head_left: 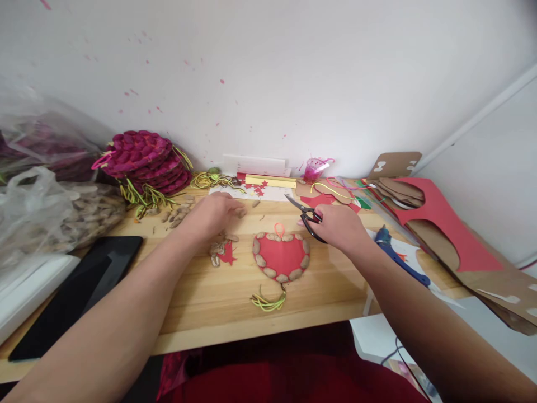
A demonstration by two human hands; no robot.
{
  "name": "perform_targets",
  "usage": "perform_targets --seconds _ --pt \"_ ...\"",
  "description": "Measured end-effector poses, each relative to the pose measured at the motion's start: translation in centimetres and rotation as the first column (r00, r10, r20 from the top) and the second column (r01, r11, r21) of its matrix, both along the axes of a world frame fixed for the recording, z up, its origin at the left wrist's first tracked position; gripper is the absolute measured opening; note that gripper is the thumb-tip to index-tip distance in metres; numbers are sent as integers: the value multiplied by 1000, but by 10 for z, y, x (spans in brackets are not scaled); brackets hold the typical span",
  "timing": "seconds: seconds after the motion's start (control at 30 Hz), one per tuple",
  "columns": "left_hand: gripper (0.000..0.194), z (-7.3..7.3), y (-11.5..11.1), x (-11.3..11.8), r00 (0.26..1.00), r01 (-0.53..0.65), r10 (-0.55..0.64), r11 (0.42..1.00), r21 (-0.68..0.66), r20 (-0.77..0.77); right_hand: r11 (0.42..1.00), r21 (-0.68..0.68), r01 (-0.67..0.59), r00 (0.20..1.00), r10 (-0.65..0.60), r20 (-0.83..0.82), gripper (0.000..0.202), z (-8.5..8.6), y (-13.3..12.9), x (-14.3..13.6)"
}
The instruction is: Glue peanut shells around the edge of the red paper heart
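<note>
A red heart edged with nut shells lies flat on the wooden table, an orange loop at its top and a green-yellow tassel at its bottom. My right hand grips black scissors just right of the heart, blades pointing far-left. My left hand reaches to the heart's far left and pinches a nut shell. Beneath that hand lie a small red star and a few shells.
Stacked magenta hearts stand at the back left beside plastic bags of shells. A black tablet lies front left. A blue glue gun and cut red-brown cardboard sit at the right. Paper scraps and cords line the wall.
</note>
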State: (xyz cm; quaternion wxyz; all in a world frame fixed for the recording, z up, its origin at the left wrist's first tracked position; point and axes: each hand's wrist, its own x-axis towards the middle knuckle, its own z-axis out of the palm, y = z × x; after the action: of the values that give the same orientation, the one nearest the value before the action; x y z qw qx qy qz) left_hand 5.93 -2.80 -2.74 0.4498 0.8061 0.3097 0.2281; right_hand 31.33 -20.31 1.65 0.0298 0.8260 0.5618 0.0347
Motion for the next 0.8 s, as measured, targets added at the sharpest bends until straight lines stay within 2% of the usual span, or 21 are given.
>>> perform_targets --seconds 0.03,0.1,0.17,0.27,0.37,0.57,0.7,0.8 --pt "15 0 1 -1 999 -49 51 990 133 -10 1000 -5 15 1000 -15 4 45 -1 0 3" --pt "14 0 1 -1 989 -102 136 908 407 -54 999 -19 32 999 -31 13 45 -2 0 8" --pt "14 2 -1 1 976 -59 155 864 499 -154 999 -39 34 999 -33 19 43 -3 0 11" --pt "22 4 -8 6 937 45 147 848 528 -316 997 -61 36 999 -35 23 39 -5 1 11" --pt "25 5 -12 11 911 75 161 840 537 -381 999 -48 15 1000 -14 11 39 -6 2 9" --pt "27 6 -12 11 890 48 195 859 509 -413 999 -39 -8 1000 8 -19 38 -7 4 5" --pt "31 9 -12 9 896 -29 246 862 506 -369 999 -43 7 1000 -7 -3 38 -6 5 9" --pt "25 7 -13 10 908 -42 240 867 497 -343 998 -57 32 999 -32 -1 36 -7 6 10"
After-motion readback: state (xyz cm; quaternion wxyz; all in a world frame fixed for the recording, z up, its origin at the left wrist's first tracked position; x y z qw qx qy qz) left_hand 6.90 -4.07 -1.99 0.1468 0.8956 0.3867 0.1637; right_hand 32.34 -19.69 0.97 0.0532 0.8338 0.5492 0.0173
